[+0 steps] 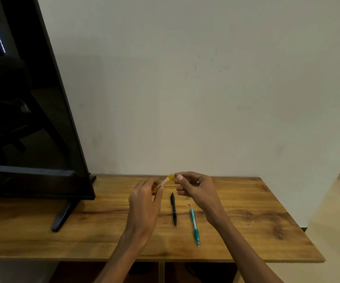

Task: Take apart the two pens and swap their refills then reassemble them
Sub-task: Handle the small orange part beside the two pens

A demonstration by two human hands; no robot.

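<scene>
A yellow-orange pen is held above the wooden table, tilted up to the right. My left hand grips its lower part, which the fingers hide. My right hand hovers at the pen's upper yellow end, thumb and forefinger curled close to it; contact is unclear. A black pen lies on the table between my hands, tip toward me. A teal pen lies just right of it, tip toward me. A tiny pale bit lies near the teal pen's far end.
A black TV screen stands at the left on a dark foot that reaches onto the table. A plain wall rises behind the table. The table's front edge runs close to me, and its right edge drops to a pale floor.
</scene>
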